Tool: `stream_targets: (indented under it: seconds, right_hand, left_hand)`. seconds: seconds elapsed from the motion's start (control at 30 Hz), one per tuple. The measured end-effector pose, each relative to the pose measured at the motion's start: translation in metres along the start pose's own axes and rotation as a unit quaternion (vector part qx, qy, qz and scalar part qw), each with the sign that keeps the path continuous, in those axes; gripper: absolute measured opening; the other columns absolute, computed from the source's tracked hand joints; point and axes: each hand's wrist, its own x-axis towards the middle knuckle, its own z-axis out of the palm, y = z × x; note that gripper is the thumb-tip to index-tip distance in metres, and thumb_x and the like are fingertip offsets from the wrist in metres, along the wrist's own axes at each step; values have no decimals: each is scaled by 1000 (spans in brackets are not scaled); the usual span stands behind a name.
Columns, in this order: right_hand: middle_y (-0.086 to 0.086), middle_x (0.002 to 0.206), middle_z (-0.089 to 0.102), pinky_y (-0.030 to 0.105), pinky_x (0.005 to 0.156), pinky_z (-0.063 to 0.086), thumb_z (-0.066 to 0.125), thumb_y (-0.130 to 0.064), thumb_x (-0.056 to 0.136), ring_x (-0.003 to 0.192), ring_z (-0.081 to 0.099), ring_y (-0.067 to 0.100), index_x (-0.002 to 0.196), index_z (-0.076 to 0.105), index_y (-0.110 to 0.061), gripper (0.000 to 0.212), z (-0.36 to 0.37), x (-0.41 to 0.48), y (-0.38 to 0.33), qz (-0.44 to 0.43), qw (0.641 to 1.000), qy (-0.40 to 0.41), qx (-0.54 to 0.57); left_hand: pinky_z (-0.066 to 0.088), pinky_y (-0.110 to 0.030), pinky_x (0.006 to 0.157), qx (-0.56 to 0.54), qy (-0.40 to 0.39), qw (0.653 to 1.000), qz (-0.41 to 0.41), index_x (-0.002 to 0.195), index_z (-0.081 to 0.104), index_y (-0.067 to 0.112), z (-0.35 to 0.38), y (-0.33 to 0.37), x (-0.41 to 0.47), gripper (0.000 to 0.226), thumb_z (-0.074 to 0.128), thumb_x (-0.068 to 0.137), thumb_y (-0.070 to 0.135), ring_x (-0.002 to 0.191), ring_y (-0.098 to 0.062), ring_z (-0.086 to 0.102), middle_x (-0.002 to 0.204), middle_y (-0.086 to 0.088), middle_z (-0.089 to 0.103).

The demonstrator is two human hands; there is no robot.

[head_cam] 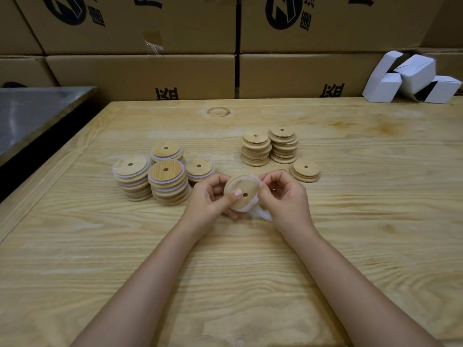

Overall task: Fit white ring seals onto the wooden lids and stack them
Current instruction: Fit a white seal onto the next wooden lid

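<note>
My left hand [209, 196] grips a round wooden lid [246, 187] with a small centre hole, thumb pressed on its face. My right hand [283, 194] pinches a white ring seal [253, 205] at the lid's right edge; the seal lies partly round the rim and hangs loose below. More white seals [264, 215] are bunched under my right palm. To the left stand several stacks of lids with white seals [167, 182]. Two stacks of bare wooden lids [269, 147] and a short pile [305, 170] stand to the right.
The work happens on a light wooden table [250, 271]. Brown cardboard boxes [140, 71] form a wall behind it. Open white cartons [411, 78] lie at the back right corner. A grey metal surface [37, 111] borders the table on the left.
</note>
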Motion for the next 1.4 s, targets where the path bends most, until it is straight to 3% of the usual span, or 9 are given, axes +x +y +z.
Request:
stream_targets:
  seconds: [0.13,0.27,0.47,0.63,0.87,1.0,1.13,1.23,1.4]
  right_hand:
    - [-5,79,61,21,72,48,64,-1,79,75,58,8,77,55,-18,19,4,-6,0,-53,992,5,-113]
    - [-3,80,62,13,72,43,67,-5,77,78,58,10,82,57,-14,14,7,-6,2,-91,975,24,-201]
    - [-15,80,64,10,72,47,68,-3,79,75,61,-2,78,63,-15,13,7,-5,1,-58,988,34,-140]
    - [-9,83,67,12,72,48,66,2,80,75,63,-1,72,63,-19,22,7,-3,2,-13,998,30,-56]
    - [-9,83,67,12,72,48,66,3,80,75,63,-2,71,65,-17,23,7,0,1,3,1000,12,-27]
    - [-10,82,66,10,71,47,66,4,81,76,62,-4,73,64,-18,24,3,0,1,-1,1000,-7,-23]
    - [-9,83,65,19,75,49,62,1,85,80,62,2,78,61,-23,25,1,-2,0,-27,998,-17,-58]
    - [-11,82,65,24,80,50,62,-1,84,83,62,5,79,59,-27,27,3,-5,-1,-45,995,-20,-90]
    - [-12,81,65,21,79,47,66,-7,82,83,61,6,81,60,-25,20,8,-9,-2,-71,988,-6,-136]
  left_hand:
    - [58,-36,51,7,6,1000,-3,99,61,1,2,0,0,15,61,83,0,67,-18,67,80,-12,67]
    - [59,-38,55,-14,26,1000,-5,90,58,7,1,-1,1,10,61,83,1,67,-18,67,77,-9,68]
    - [54,-39,71,15,71,997,17,88,56,16,1,-5,5,22,59,85,-5,72,-13,62,80,-5,65]
    - [49,-48,87,5,84,996,4,92,56,18,1,-7,8,27,54,87,-9,84,-18,59,85,-3,62]
    - [56,-27,73,-41,75,996,-15,92,56,17,-1,-7,9,28,50,88,-10,78,-8,62,82,3,63]
    - [57,-30,73,-47,50,998,-16,95,55,15,-1,-5,7,23,51,88,-7,81,-13,62,86,-3,62]
    - [54,-48,72,21,31,999,-1,91,53,13,-1,-2,3,23,71,77,10,80,-25,60,84,-13,62]
    - [57,-37,56,22,32,999,11,95,53,11,1,1,2,23,69,80,3,73,-13,63,84,-13,61]
    - [58,-38,69,63,49,996,35,105,60,2,2,1,1,20,62,85,2,85,-19,62,91,-10,65]
